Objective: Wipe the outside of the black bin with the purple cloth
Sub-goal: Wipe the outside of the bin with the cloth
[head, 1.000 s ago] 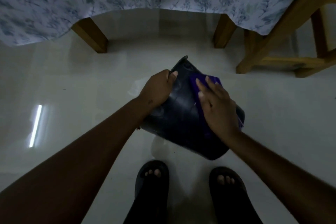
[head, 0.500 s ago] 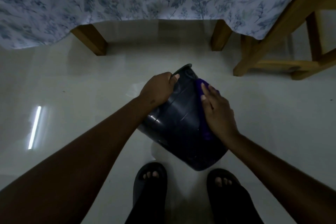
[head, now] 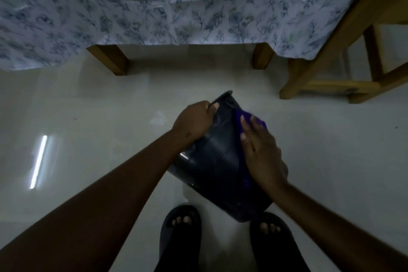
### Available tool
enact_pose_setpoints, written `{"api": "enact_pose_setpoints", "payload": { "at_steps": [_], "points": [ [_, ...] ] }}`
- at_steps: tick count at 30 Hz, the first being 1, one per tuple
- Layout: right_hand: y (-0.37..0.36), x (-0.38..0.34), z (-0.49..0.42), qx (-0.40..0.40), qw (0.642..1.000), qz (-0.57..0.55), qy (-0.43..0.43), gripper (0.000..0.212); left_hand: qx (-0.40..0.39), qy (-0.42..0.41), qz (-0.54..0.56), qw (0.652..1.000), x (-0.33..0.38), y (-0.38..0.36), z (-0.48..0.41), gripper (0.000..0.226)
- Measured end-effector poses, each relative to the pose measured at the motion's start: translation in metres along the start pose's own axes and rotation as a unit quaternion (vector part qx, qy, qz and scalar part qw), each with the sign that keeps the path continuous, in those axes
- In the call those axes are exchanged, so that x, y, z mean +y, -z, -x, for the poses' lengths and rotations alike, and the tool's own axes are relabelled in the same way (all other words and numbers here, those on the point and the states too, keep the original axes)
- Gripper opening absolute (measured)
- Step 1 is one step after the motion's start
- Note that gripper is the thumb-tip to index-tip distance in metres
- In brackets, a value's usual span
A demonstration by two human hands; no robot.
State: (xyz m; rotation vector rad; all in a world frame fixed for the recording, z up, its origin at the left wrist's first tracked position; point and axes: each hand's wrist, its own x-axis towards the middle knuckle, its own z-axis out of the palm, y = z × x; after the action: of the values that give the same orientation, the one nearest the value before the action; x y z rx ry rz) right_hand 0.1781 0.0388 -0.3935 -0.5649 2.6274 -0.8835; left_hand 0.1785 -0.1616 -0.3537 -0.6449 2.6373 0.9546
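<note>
The black bin is tilted over the pale floor in front of my feet, its rim pointing away from me and its base toward me. My left hand grips the rim on the bin's left side. My right hand lies flat on the bin's right wall and presses the purple cloth against it. Only a strip of the cloth shows beyond and beside my fingers; the rest is hidden under the hand.
A table with a floral cloth and wooden legs stands just beyond the bin. A wooden chair frame is at the right. My feet in black sandals are right below the bin. The glossy floor spreads to the left.
The bin has turned a little and dropped lower in view. My right hand with the cloth has slid from the bin's top face round to its right wall. My left hand keeps its grip.
</note>
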Motion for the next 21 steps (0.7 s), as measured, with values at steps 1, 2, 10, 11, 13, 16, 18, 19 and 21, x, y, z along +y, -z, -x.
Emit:
{"api": "enact_pose_setpoints", "payload": {
  "at_steps": [1,2,10,11,13,16,18,19,21],
  "points": [
    [-0.004,-0.003,0.02,-0.002,0.998,0.043,0.046,0.049,-0.002,0.006,-0.005,1.0,0.001,-0.001,-0.001,0.038],
    [-0.009,-0.007,0.041,-0.013,0.99,0.092,0.105,0.049,-0.003,0.01,-0.007,1.0,0.001,-0.001,-0.002,0.039],
    [-0.002,-0.003,-0.004,-0.007,0.993,0.078,0.084,0.046,0.015,0.0,0.035,0.999,-0.001,0.0,-0.003,0.039],
    [0.002,0.002,-0.022,-0.018,0.999,0.019,0.034,0.046,0.015,0.0,0.04,0.999,-0.001,0.0,0.001,0.04],
    [0.007,0.008,-0.033,-0.033,0.998,-0.046,-0.014,0.045,0.017,0.005,0.04,0.999,-0.002,0.0,0.006,0.04],
    [0.0,-0.002,0.014,-0.02,0.995,0.069,0.062,0.047,0.025,0.016,0.032,0.999,-0.004,-0.002,0.007,0.04],
    [-0.012,-0.01,0.058,-0.033,0.976,0.13,0.171,0.048,0.031,0.017,0.031,0.999,-0.007,-0.004,0.006,0.04],
    [-0.017,-0.009,0.067,-0.036,0.966,0.138,0.213,0.048,0.034,0.014,0.033,0.999,-0.008,-0.004,0.006,0.04],
    [-0.014,-0.008,0.052,-0.045,0.967,0.129,0.217,0.048,0.037,0.005,0.038,0.999,-0.008,-0.004,0.008,0.039]
  ]
}}
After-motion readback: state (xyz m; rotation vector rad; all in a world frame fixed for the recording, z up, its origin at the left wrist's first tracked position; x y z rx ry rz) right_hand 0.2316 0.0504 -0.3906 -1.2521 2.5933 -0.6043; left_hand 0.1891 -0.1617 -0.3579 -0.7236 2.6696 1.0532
